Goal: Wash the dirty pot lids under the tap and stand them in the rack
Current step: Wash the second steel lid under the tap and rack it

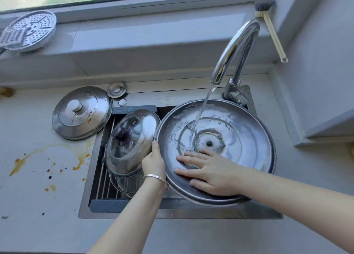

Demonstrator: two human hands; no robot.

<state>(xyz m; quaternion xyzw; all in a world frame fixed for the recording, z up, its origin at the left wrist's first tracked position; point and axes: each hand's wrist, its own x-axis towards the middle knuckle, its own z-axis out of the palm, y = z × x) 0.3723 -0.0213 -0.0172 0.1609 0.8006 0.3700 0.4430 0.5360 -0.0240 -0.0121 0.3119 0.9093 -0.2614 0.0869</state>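
Sink (pixel 122 213) under running tap (pixel 235 48), left hand (pixel 154 162) gripping large lid (pixel 249 138) rim, right hand (pixel 212 174) fingers spread flat inside

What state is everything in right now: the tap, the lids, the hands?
Tap: running, water landing inside the big lid.
Big lid: underside up, wet, tilted over the sink.
Left hand: gripping the big lid's rim.
Right hand: flat, fingers spread inside the big lid.
Dark-knobbed lid: on the rack, leaning.
Lid on counter: knob up, stained.
Counter: brown spills.
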